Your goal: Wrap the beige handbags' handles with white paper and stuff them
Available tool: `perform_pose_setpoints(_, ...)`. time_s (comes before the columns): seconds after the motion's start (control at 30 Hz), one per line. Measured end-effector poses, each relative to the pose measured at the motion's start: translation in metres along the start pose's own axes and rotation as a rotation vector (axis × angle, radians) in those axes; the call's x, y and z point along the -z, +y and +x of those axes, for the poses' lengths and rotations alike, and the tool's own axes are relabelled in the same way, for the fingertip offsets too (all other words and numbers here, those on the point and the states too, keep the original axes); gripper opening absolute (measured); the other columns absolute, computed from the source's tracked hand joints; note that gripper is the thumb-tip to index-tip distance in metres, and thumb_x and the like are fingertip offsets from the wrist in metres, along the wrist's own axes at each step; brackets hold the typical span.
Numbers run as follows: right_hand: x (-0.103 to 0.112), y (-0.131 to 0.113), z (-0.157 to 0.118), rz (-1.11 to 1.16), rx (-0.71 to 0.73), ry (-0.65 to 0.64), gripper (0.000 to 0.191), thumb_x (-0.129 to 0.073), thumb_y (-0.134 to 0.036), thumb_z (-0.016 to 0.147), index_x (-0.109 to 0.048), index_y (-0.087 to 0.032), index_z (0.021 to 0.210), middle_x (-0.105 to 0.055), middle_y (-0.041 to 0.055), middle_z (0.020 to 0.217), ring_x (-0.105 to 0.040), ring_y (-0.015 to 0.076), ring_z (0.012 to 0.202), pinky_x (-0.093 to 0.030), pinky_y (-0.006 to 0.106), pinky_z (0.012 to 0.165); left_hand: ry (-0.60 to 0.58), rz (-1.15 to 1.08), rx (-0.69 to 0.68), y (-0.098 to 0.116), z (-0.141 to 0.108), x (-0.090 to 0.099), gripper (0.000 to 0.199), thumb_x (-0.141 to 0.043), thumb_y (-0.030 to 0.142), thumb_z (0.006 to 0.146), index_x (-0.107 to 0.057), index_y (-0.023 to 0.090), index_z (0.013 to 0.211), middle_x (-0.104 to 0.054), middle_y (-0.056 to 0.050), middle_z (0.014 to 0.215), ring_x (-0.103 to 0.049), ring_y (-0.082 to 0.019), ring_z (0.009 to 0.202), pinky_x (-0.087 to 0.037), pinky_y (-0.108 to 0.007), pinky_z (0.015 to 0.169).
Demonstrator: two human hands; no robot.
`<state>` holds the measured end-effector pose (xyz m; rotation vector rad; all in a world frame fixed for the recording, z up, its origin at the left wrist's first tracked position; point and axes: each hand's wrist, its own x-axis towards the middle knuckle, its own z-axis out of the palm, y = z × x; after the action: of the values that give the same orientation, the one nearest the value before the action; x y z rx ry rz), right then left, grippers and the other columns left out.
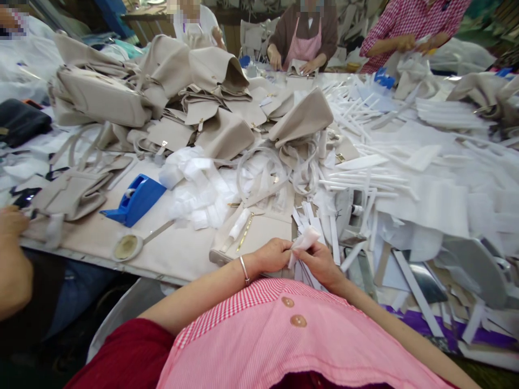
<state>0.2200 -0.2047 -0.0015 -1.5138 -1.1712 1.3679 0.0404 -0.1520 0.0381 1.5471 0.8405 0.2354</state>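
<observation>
The left hand point(275, 255) and right hand point(322, 263) come close together at the lower centre of the frame, the fingers of both closed on a white soft piece point(307, 239) held between them. It looks thin, so an uneven pull could tear or crease it. Just left of it, a beige bag point(270, 229) lies with its gold zip point(245, 232) showing; the bracelet point(244, 270) on the left wrist (hard metal, by its shine) might scuff the bag if the arm drags across. Loose white strips point(312, 216) crowd beside the hands, and a careless sweep could catch them or mix the piece among them. At lower left, a round dish point(127, 246) sits near the table edge, below a blue tape dispenser point(138, 200); a wide elbow swing could knock it. What the dish contains, I cannot tell.
</observation>
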Motion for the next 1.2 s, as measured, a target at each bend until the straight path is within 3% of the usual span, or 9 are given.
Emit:
perform_pose_setpoints(0.2, -0.002, -0.005, -0.002, 0.013, -0.026, 0.028, 0.038, -0.074, -0.050, 0.073, -0.066, -0.015, 0.086, -0.070, 0.0054, 0.078, -0.060, 0.0185, 0.069, -0.050, 0.031, 0.066, -0.086, -0.173, 0.106, 0.010, -0.013, 0.008, 0.024, -0.059, 0.026, 0.075, -0.069, 0.010, 0.090, -0.063, 0.000, 0.075, -0.052, -0.011, 0.063, -0.040, -0.021, 0.057)
perform_pose_setpoints(0.4, -0.004, -0.003, -0.002, 0.044, -0.060, 0.066, 0.038, -0.075, -0.049, 0.071, -0.065, -0.015, 0.085, -0.066, 0.0036, 0.074, -0.057, 0.0166, 0.067, -0.045, 0.028, 0.060, 0.062, 0.097, 0.108, 0.012, -0.013, -0.001, 0.039, -0.050, 0.041, 0.086, -0.066, 0.012, 0.067, -0.061, -0.001, 0.061, -0.052, -0.012, 0.059, -0.037, -0.023, 0.056)
perform_pose_setpoints(0.57, 0.007, -0.016, -0.004, 0.128, -0.133, -0.078, 0.040, -0.073, -0.051, 0.071, -0.065, -0.016, 0.088, -0.056, -0.0030, 0.059, -0.043, 0.0102, 0.050, -0.035, 0.024, 0.048, 0.146, 0.168, 0.116, 0.010, -0.011, -0.005, 0.035, -0.048, 0.036, 0.086, -0.066, 0.013, 0.066, -0.060, 0.000, 0.058, -0.050, -0.012, 0.056, -0.034, -0.023, 0.054)
perform_pose_setpoints(0.63, 0.031, -0.022, -0.003, 0.040, -0.081, 0.018, 0.044, -0.071, -0.050, 0.071, -0.067, -0.015, 0.098, -0.060, -0.0006, 0.065, -0.048, 0.0122, 0.054, -0.039, 0.026, 0.053, 0.171, 0.196, 0.122, 0.010, -0.011, -0.006, 0.034, -0.049, 0.035, 0.085, -0.065, 0.013, 0.064, -0.057, 0.001, 0.056, -0.049, -0.011, 0.055, -0.031, -0.023, 0.053)
perform_pose_setpoints(0.77, 0.111, -0.020, 0.008, -0.320, 0.009, 0.690, 0.038, -0.064, -0.043, 0.077, -0.070, -0.016, 0.103, -0.070, 0.0080, 0.090, -0.060, 0.0209, 0.081, -0.046, 0.033, 0.077, 0.222, 0.282, 0.097, 0.009, -0.010, -0.008, 0.036, -0.049, 0.035, 0.086, -0.062, 0.014, 0.061, -0.054, 0.001, 0.054, -0.045, -0.011, 0.054, -0.027, -0.024, 0.052)
perform_pose_setpoints(0.83, 0.148, -0.011, 0.016, -0.337, -0.127, 0.853, 0.030, -0.062, -0.037, 0.075, -0.072, -0.015, 0.093, -0.071, 0.0107, 0.092, -0.061, 0.0238, 0.088, -0.045, 0.034, 0.081, 0.236, 0.302, 0.095, 0.009, -0.009, -0.009, 0.036, -0.048, 0.036, 0.086, -0.061, 0.014, 0.061, -0.055, 0.001, 0.054, -0.045, -0.011, 0.055, -0.027, -0.024, 0.053)
perform_pose_setpoints(0.97, 0.175, 0.010, 0.033, -0.179, -0.357, 0.791, 0.022, -0.065, -0.035, 0.066, -0.069, -0.014, 0.071, -0.069, 0.0100, 0.072, -0.060, 0.0221, 0.070, -0.044, 0.032, 0.063, 0.247, 0.318, 0.084, 0.010, -0.007, -0.010, 0.036, -0.048, 0.036, 0.087, -0.059, 0.015, 0.060, -0.056, 0.001, 0.056, -0.047, -0.012, 0.056, -0.027, -0.024, 0.054)
perform_pose_setpoints(1.07, 0.167, 0.018, 0.044, -0.094, -0.391, 0.751, 0.020, -0.067, -0.034, 0.061, -0.065, -0.015, 0.065, -0.065, 0.0057, 0.061, -0.055, 0.0181, 0.057, -0.040, 0.030, 0.052, 0.241, 0.318, 0.084, 0.010, -0.006, -0.010, 0.035, -0.048, 0.037, 0.086, -0.058, 0.015, 0.060, -0.055, 0.001, 0.055, -0.047, -0.012, 0.057, -0.027, -0.024, 0.055)
perform_pose_setpoints(1.2, 0.158, 0.013, 0.041, -0.024, -0.334, 0.731, 0.021, -0.069, -0.034, 0.057, -0.064, -0.015, 0.064, -0.065, 0.0046, 0.061, -0.057, 0.0180, 0.060, -0.040, 0.028, 0.052, 0.257, 0.331, 0.111, 0.011, -0.007, -0.011, 0.037, -0.047, 0.039, 0.087, -0.058, 0.016, 0.060, -0.054, 0.001, 0.055, -0.048, -0.013, 0.057, -0.027, -0.024, 0.056)
